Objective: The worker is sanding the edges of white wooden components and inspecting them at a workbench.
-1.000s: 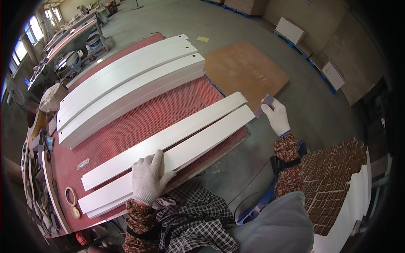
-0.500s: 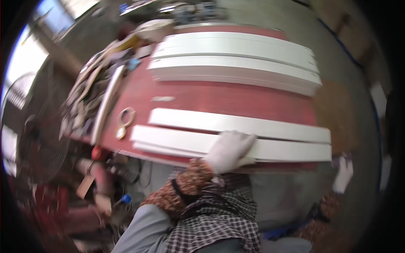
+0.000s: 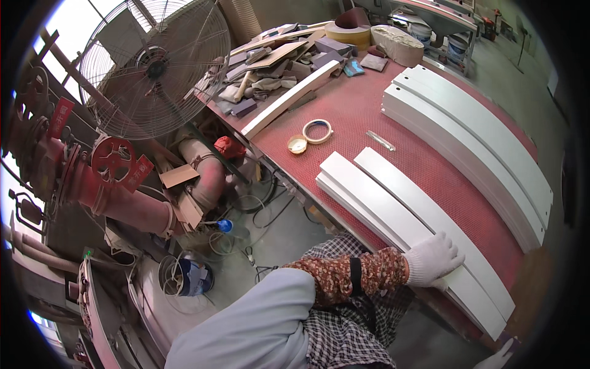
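Note:
My left hand (image 3: 432,259), in a white knit glove, lies across the near white board (image 3: 381,204). Its fingers bend over the board's far side and the thumb is at the near edge, so the hand looks closed on it. That board rests on at least one more like it. A second white board (image 3: 430,203) lies alongside, beyond a narrow gap. At the lower right rim, past the boards' ends, my gloved right hand (image 3: 495,358) is partly cut off. A small dark purple thing shows at its fingertips, too little to name.
A taller stack of white boards (image 3: 467,144) stands at the red table's (image 3: 350,132) far side. Nearer lie a tape roll (image 3: 330,133), a small round tin (image 3: 297,144) and a clear strip (image 3: 381,141). Sanding pads are heaped behind a white bar (image 3: 289,101). A fan (image 3: 155,69) and red pipes (image 3: 132,206) are left.
The view has swung left, bringing the fan and pipes fully in and pushing the boards rightward. My left hand stays on the near board. My right hand now sits at the lower right rim.

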The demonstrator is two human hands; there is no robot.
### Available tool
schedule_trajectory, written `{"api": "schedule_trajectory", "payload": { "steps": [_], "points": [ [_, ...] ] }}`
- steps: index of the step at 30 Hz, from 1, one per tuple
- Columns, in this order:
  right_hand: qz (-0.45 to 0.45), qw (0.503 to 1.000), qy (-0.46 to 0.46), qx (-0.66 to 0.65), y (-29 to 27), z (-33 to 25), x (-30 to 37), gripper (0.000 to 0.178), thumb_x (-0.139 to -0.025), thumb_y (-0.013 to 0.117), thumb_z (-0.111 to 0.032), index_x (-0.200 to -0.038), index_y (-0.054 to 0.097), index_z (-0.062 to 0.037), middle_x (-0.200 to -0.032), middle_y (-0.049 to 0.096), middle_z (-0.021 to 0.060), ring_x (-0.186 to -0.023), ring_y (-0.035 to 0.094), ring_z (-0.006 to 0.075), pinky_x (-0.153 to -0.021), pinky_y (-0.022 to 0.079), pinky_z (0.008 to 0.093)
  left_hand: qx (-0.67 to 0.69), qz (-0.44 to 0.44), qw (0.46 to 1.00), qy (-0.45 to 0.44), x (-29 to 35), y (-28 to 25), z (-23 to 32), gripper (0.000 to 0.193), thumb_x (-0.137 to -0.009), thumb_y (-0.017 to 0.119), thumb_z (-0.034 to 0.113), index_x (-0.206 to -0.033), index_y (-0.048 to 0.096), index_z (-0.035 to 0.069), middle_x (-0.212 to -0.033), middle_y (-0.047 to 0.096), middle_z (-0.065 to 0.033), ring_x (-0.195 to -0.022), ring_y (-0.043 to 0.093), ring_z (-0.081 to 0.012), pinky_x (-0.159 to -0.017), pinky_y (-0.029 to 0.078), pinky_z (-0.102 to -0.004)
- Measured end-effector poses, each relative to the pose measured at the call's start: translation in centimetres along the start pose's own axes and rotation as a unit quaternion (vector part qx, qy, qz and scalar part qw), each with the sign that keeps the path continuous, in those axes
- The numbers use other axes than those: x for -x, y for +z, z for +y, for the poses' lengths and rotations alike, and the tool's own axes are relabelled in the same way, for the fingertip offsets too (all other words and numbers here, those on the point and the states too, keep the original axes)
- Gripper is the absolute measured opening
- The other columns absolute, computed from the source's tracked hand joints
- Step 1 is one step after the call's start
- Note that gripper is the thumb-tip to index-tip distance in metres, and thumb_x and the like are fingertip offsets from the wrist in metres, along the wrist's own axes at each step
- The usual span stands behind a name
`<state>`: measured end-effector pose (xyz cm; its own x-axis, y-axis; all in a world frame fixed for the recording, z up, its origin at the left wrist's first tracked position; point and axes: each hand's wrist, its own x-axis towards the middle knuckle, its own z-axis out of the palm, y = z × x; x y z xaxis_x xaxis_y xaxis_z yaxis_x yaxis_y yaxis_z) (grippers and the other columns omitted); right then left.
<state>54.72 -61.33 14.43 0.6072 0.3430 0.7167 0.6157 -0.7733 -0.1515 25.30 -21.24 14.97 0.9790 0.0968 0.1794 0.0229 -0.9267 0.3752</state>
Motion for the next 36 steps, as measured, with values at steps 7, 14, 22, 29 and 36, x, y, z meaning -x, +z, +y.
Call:
{"api": "schedule_trajectory", "payload": {
  "steps": [7,14,22,29,36],
  "points": [
    [0.018,0.988,0.086,-0.13,0.1,-7.2,0.2,0.019,-0.103,0.062,-0.02,-0.114,0.076,-0.0131,-0.102,0.071,0.0199,-0.086,0.069,0.0376,-0.075,0.055,0.0476,-0.078,0.107,0.983,-0.127,7.5,-1.2,-5.0,0.095,-0.092,0.061,0.065,-0.15,0.042,-0.008,-0.151,0.046,-0.0272,-0.147,0.037,-0.0431,-0.128,0.016,-0.0576],
    [0.029,0.992,-0.019,-0.12,1.9,-5.7,1.0,0.023,-0.103,0.064,-0.031,-0.116,0.073,-0.0141,-0.102,0.071,0.019,-0.084,0.068,0.0405,-0.072,0.054,0.0499,-0.162,0.076,0.829,-0.53,23.0,-11.3,-13.0,0.091,-0.099,0.053,0.063,-0.152,0.04,-0.01,-0.157,0.043,-0.0292,-0.151,0.033,-0.0416,-0.127,0.018,-0.0542],
    [-0.022,0.779,0.234,-0.581,3.1,-15.0,0.2,0.047,-0.109,0.057,-0.026,-0.143,0.051,0.0067,-0.139,0.056,0.0156,-0.126,0.056,0.0256,-0.108,0.047,0.0384,-0.132,0.107,0.953,-0.251,13.9,-4.6,-9.2,0.092,-0.095,0.061,0.06,-0.151,0.04,-0.01,-0.157,0.041,-0.0281,-0.152,0.031,-0.0424,-0.128,0.016,-0.0575],
    [-0.011,0.657,0.252,-0.711,2.8,-23.3,0.8,0.032,-0.108,0.058,-0.017,-0.134,0.056,0.0003,-0.122,0.062,0.0065,-0.111,0.06,0.0158,-0.098,0.05,0.0341,-0.109,0.005,0.994,-0.008,1.6,0.0,-2.2,0.075,-0.091,0.071,0.049,-0.141,0.05,-0.002,-0.131,0.058,-0.0173,-0.128,0.053,-0.0342,-0.119,0.031,-0.0539],
    [0.004,0.61,0.335,-0.718,2.6,-16.9,2.1,0.044,-0.105,0.06,-0.021,-0.143,0.051,-0.0001,-0.131,0.06,0.0078,-0.119,0.061,0.0193,-0.101,0.051,0.0382,-0.029,-0.057,0.998,0.011,-5.0,-0.8,-0.9,0.055,-0.085,0.081,0.037,-0.117,0.056,0.001,-0.102,0.068,-0.0185,-0.096,0.069,-0.0387,-0.085,0.056,-0.0495]
  ]
}}
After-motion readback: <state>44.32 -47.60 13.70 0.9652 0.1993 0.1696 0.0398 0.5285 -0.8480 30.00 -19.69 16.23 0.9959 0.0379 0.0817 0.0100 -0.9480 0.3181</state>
